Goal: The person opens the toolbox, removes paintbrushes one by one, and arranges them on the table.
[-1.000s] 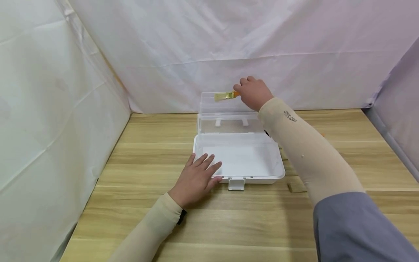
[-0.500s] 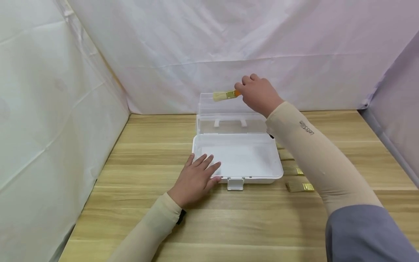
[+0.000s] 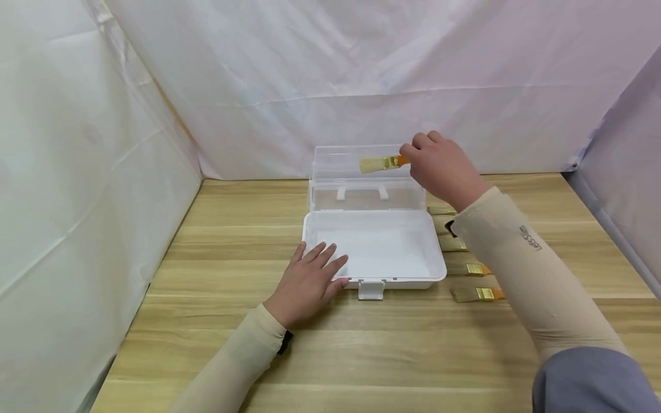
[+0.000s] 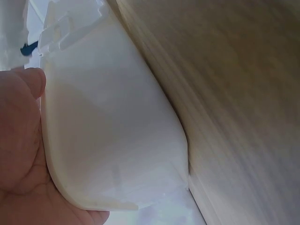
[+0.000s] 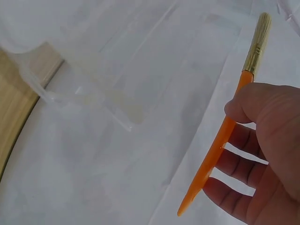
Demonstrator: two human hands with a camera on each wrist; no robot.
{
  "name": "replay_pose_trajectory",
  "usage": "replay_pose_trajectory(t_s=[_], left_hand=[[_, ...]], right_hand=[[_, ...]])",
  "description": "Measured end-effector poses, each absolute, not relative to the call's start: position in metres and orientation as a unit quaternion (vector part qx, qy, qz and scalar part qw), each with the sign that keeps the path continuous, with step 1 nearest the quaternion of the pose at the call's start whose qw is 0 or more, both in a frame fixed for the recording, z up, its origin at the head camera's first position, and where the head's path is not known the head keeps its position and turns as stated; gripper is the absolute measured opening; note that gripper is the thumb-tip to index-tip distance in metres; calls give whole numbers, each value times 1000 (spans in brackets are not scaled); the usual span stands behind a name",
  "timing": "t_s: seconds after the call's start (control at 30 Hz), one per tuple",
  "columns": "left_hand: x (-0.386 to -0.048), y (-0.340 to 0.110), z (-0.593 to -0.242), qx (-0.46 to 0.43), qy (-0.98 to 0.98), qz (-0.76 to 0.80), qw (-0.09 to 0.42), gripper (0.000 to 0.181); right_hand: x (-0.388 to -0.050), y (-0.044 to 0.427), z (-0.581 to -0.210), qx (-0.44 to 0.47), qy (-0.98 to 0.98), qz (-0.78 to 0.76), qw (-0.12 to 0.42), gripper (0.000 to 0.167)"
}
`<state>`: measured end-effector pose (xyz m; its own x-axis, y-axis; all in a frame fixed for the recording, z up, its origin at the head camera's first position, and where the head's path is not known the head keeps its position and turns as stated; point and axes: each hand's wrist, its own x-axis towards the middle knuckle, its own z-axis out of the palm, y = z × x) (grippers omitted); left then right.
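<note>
A white plastic box [image 3: 439, 274] with a clear lid [image 3: 361, 163] stands on the table, its lid tipped back. My left hand [image 3: 304, 287] rests on the box's near left corner with fingers spread over the rim. In the left wrist view, the box's front wall [image 4: 112, 122] fills the middle, beside the hand. My right hand [image 3: 446, 169] pinches a flat paintbrush [image 3: 379, 164] above the right part of the lid, bristles pointing left. The right wrist view shows its orange handle [image 5: 213, 152] between thumb and fingers.
Several more paintbrushes lie in a column right of the box, such as the nearest brush [image 3: 477, 294]; the right forearm hides part of them. White cloth walls [image 3: 258, 132] stand behind and at the sides of the wooden table [image 3: 232, 229].
My right hand has moved right and a little lower with the paintbrush, and its forearm uncovers more of the brushes on the table. The left hand stays on the box.
</note>
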<state>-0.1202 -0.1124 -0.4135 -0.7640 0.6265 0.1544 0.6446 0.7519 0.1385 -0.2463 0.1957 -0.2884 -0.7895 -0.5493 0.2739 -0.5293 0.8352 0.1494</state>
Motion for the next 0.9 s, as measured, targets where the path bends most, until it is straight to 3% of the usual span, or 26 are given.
replay_pose_trajectory(t_s=[0.47, 0.9], left_hand=[[-121, -110, -411, -351, -931, -92, 51, 50], [-119, -107, -409, -359, -927, -93, 59, 50]], right_hand=[[-208, 234, -309, 296, -933, -27, 204, 27], [-144, 265, -337, 259, -948, -14, 185, 27]])
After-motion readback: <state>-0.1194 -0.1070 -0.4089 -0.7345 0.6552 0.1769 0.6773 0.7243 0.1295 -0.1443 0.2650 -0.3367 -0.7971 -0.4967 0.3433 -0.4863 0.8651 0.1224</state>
